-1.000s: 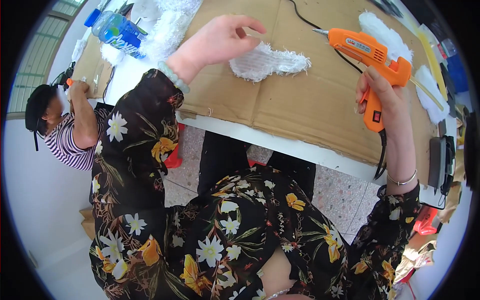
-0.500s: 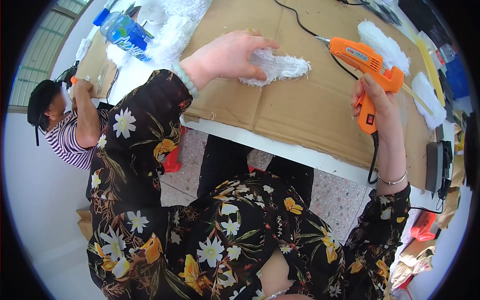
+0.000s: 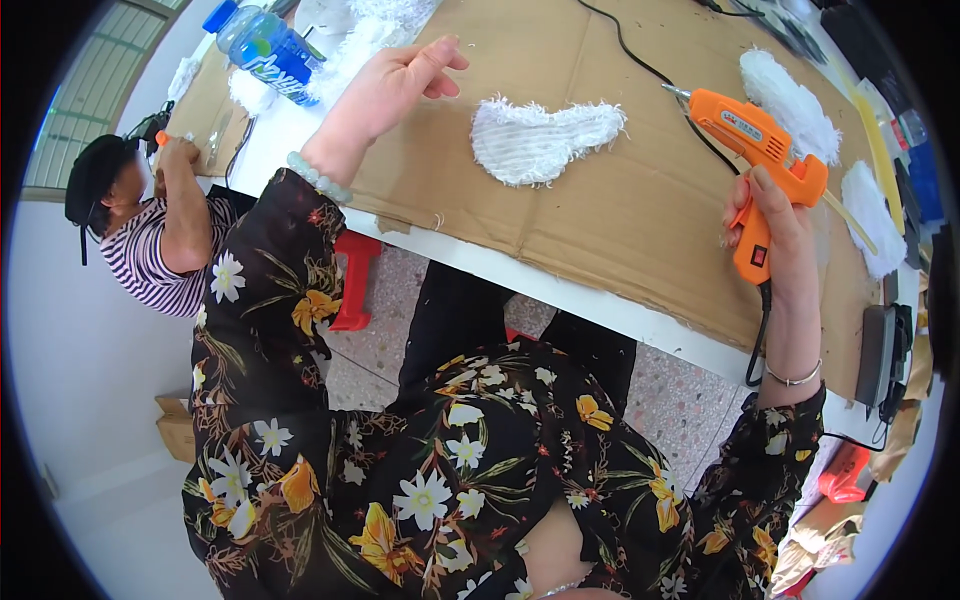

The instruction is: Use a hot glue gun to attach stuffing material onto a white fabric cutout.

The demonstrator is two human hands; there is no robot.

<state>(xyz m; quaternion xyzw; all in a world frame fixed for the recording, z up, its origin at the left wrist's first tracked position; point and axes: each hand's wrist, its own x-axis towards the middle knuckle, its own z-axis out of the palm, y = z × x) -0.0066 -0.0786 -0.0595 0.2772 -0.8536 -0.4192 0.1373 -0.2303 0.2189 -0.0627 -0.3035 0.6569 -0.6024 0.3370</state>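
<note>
My right hand is wrapped round the handle of an orange hot glue gun, its metal tip aimed at the upper left and a pale glue stick jutting from its back. On the brown cardboard lies a white fluffy fabric piece, ribbed side up, wide at the left and narrowing to the right. Neither hand touches it. To its upper left, my left hand hovers over the cardboard with nothing in it, fingers loosely bent and apart.
A blue-capped drink bottle and a pile of white fluffy material are at the upper left. More white fluffy pieces lie right of the glue gun. The gun's black cord hangs at the table's front edge. Another person works at far left.
My left hand has let go of the fluffy piece and moved up and left, uncovering it. The glue gun stays in my right hand; the whole view has shifted slightly.
</note>
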